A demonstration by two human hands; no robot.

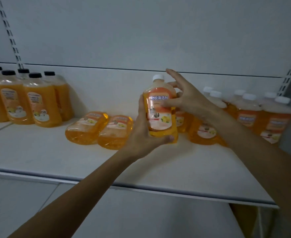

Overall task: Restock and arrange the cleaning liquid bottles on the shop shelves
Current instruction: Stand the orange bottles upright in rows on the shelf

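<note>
Now we are midway through the arranging step: our left hand [144, 133] is wrapped around the lower body of a white-capped orange bottle [161, 109], thumb under its base and fingers behind, holding it upright and slightly above the shelf [55, 152], near the middle of the view. Our right hand [184, 98] is spread open at the bottle's 3 o'clock side, fingertips [165, 104] just brushing the label and shoulder, steadying it, not gripping it. Toward 3 o'clock stands a crowded group of white-capped bottles [247, 114], blurred and apparently upright. At 9 o'clock of the held bottle two fallen bottles [100, 129] lie on their sides, bases toward us. Farther out at 9 o'clock a tidy cluster of black-capped bottles [29, 100] stands against the back panel [141, 40]. We judge the next move is to set the held bottle down upright with its label forward, probably beside the white-capped group, which calls for a level lowering and a clean release so neighbours are not knocked. After that, the two lying bottles need standing up.
</note>
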